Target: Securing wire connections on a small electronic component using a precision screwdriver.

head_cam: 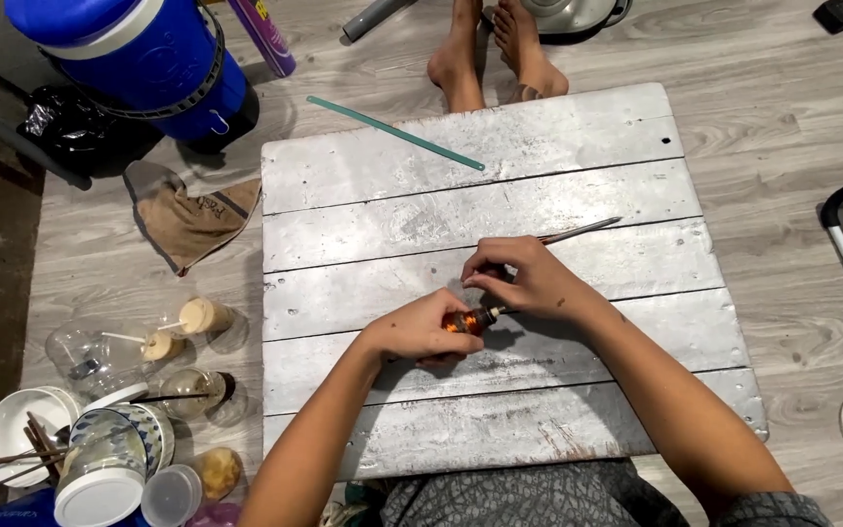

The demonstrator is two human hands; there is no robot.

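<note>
Indoors, whitewashed plank board (500,195), grey wood floor (782,117)

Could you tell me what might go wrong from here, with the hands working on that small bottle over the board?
The left hand holds the small amber bottle tipped sideways while the right hand pinches at its neck; if it holds liquid, it could spill onto the white wooden board. The thin metal rod lies just past the right hand and could be knocked off. The board's edge stands close to open cups on the floor, so anything that rolls off may land among them.
</note>
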